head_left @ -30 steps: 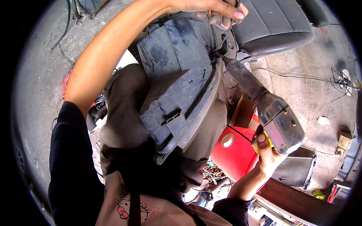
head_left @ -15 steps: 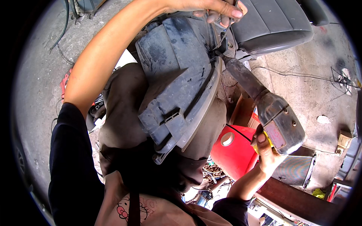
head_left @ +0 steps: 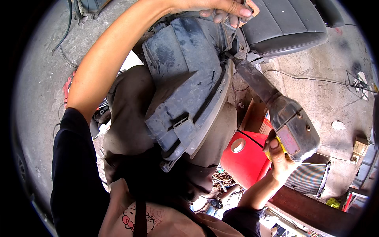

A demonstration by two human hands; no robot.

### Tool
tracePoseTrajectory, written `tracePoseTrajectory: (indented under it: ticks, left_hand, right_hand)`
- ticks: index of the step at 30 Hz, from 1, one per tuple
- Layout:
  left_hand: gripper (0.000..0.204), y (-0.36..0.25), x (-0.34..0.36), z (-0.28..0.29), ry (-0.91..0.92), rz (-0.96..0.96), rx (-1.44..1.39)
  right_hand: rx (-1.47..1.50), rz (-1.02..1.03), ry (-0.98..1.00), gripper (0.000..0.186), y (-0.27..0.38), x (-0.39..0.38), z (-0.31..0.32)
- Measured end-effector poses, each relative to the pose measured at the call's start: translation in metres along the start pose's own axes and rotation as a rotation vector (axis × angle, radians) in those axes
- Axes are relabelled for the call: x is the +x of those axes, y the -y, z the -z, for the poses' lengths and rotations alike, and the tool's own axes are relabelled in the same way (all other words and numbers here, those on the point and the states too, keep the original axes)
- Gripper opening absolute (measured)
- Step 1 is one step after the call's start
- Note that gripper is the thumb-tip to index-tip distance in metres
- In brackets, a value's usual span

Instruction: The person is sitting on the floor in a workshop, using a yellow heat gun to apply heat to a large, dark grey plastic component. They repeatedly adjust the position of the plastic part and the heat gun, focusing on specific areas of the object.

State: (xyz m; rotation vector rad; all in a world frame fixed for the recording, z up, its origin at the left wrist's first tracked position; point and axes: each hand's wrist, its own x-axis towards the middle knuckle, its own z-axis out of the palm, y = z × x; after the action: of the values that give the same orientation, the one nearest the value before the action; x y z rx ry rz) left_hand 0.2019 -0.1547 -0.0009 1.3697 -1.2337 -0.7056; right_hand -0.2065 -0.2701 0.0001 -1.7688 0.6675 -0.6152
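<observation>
A large dirty grey plastic car part (head_left: 185, 87) rests across my lap, its clips and ribs facing up. My left hand (head_left: 221, 8) reaches over its top edge and grips it there, fingers curled. My right hand (head_left: 278, 158) holds a grimy grey power driver (head_left: 290, 122) by the handle. The tool's long shaft (head_left: 250, 77) points up and left, and its tip meets the part's upper right edge near my left hand.
A grey car seat (head_left: 284, 23) lies on the concrete at the top right. A red container (head_left: 244, 158) with a round cap, a cardboard box (head_left: 254, 114) and a radiator core (head_left: 310, 177) sit by my right knee. Cables (head_left: 316, 79) trail across the floor.
The car part has tilted slightly and my left hand has shifted a little along its top edge. The driver stays pressed at the same spot.
</observation>
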Motion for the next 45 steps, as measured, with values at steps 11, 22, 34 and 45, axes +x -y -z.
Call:
tracePoseTrajectory:
  ticks: [11,22,34,45]
  left_hand:
    - [0.026,0.004,0.0,0.001,-0.01,-0.01,-0.006]
    - [0.026,0.004,-0.003,-0.001,-0.008,-0.028,-0.02]
    - [0.026,0.008,-0.005,-0.001,0.003,-0.018,-0.099]
    - [0.026,0.009,-0.005,-0.001,-0.006,-0.022,-0.094]
  right_hand:
    - [-0.258,0.059,-0.017,0.061,0.011,0.0,-0.008]
    - [0.137,-0.053,0.039,0.058,-0.006,0.0,0.01]
    - [-0.079,-0.02,0.032,0.058,-0.004,-0.001,0.008]
    - [0.056,-0.034,0.072,0.061,-0.008,-0.003,0.014]
